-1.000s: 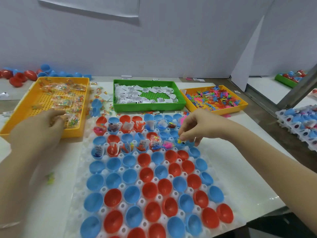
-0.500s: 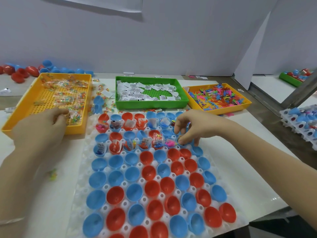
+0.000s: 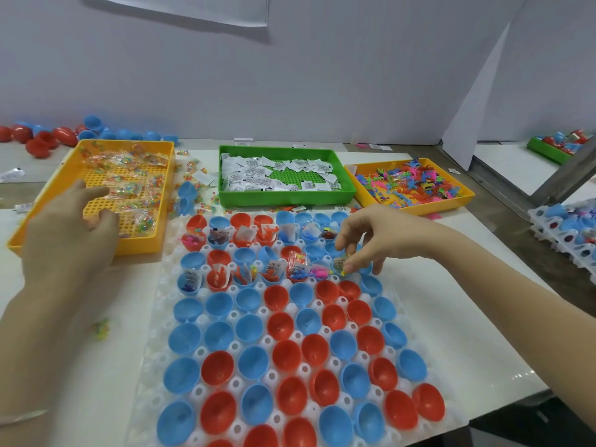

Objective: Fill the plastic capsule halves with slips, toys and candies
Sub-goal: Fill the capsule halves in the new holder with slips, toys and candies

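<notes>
Now a toy is going in: the right hand point(image 3: 371, 240) pinches a small yellow toy point(image 3: 343, 271) between thumb and fingertip, just over the far, part-filled halves point(image 3: 190, 280). The left hand point(image 3: 67, 233) hovers curled over the candy tray point(image 3: 129, 143); whether it holds a packet I cannot tell. Next, I judge, comes a clean drop, then candy. Nearer halves sit empty in a white holder point(image 3: 151, 317) on a white table point(image 3: 451, 285), with a grey wall point(image 3: 290, 75) behind

Red and blue capsule halves point(image 3: 217, 367) sit mouth-up in rows; far ones hold slips point(image 3: 192, 279), toys point(image 3: 272, 272), candies point(image 3: 296, 258).
</notes>
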`<action>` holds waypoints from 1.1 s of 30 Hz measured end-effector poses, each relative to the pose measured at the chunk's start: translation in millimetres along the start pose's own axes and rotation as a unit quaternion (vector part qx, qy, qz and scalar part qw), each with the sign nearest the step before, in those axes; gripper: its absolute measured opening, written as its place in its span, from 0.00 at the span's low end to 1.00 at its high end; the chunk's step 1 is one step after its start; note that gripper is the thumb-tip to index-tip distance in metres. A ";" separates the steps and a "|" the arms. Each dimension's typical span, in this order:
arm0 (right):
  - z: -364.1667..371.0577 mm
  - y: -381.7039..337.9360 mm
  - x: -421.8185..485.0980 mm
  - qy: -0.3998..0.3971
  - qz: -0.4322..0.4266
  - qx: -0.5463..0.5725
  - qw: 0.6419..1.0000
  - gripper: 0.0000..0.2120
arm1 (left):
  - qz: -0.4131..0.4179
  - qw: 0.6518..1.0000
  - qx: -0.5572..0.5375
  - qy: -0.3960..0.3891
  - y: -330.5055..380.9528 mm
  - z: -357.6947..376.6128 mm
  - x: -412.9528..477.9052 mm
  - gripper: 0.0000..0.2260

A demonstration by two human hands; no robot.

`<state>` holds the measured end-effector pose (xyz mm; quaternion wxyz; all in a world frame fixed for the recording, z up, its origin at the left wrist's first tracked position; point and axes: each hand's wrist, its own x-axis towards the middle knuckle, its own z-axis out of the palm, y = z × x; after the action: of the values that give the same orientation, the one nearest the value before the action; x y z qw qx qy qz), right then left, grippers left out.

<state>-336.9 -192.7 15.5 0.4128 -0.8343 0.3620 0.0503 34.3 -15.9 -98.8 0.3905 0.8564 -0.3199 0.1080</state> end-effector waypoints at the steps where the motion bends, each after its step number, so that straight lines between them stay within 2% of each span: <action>1: -0.7 -0.7 -0.2 -0.001 0.001 -0.002 1.000 0.12 | -0.001 1.000 0.012 0.011 -0.9 -0.7 0.0 0.25; 3: -1.7 -1.5 -1.0 0.001 0.000 -0.007 1.000 0.12 | -0.033 0.998 0.047 -0.002 -4.8 -2.2 1.5 0.26; 6: -2.8 2.1 -3.0 0.024 -0.005 -0.002 1.000 0.11 | -0.105 0.990 0.048 -0.082 -9.9 -5.9 7.3 0.31; 8: -3.9 6.3 -4.9 0.052 -0.013 0.016 0.998 0.08 | -0.124 0.987 0.015 -0.098 1.2 -17.3 6.2 0.26; 10: -5.0 10.3 -6.7 0.072 -0.024 0.035 0.996 0.07 | -0.113 0.989 0.016 -0.096 19.6 -31.4 -0.7 0.16; 12: -5.5 11.9 -8.7 0.085 -0.037 0.050 0.994 0.10 | -0.090 0.993 0.023 -0.072 33.6 -40.4 -6.1 0.09; 15: -6.4 13.8 -7.6 0.117 -0.053 0.065 0.990 0.14 | -0.068 0.997 0.015 -0.020 44.1 -46.7 -10.1 0.11; 18: -7.5 14.5 -0.1 0.153 -0.077 0.088 0.981 0.05 | -0.057 0.997 -0.023 0.039 54.7 -55.2 -8.5 0.13; 20: -7.9 12.6 7.0 0.179 -0.097 0.112 0.973 0.03 | -0.100 0.983 -0.143 0.060 64.8 -58.2 -7.9 0.15; 21: -8.1 10.7 11.2 0.190 -0.109 0.126 0.968 0.03 | -0.153 0.955 -0.251 0.049 72.2 -58.6 -6.5 0.18; 22: -8.2 8.0 16.1 0.199 -0.118 0.140 0.963 0.03 | -0.216 0.900 -0.378 0.026 81.0 -57.7 -4.2 0.21; 24: -8.3 3.2 28.1 0.210 -0.129 0.155 0.957 0.03 | -0.327 0.755 -0.568 -0.026 99.0 -52.3 1.8 0.23; 25: -8.4 0.6 35.1 0.215 -0.132 0.156 0.955 0.04 | -0.363 0.698 -0.615 -0.051 107.1 -48.9 5.2 0.19; 27: -8.4 -5.1 50.1 0.216 -0.136 0.146 0.956 0.05 | -0.399 0.622 -0.668 -0.093 123.1 -42.0 9.6 0.12; 29: -8.3 -12.1 65.1 0.213 -0.139 0.114 0.960 0.04 | -0.392 0.580 -0.705 -0.118 137.5 -35.9 10.1 0.09; 31: -8.8 -18.8 80.6 0.229 -0.144 0.065 0.960 0.04 | -0.374 0.566 -0.723 -0.133 148.9 -29.4 8.8 0.09; 33: -9.5 -24.6 97.1 0.245 -0.138 0.025 0.959 0.06 | -0.359 0.566 -0.727 -0.149 156.5 -23.4 6.9 0.10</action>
<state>-252.0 -244.4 0.6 0.3353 -0.8519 0.3350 -0.2226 -57.8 -78.5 13.7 0.8351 0.3315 -0.0103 -0.4389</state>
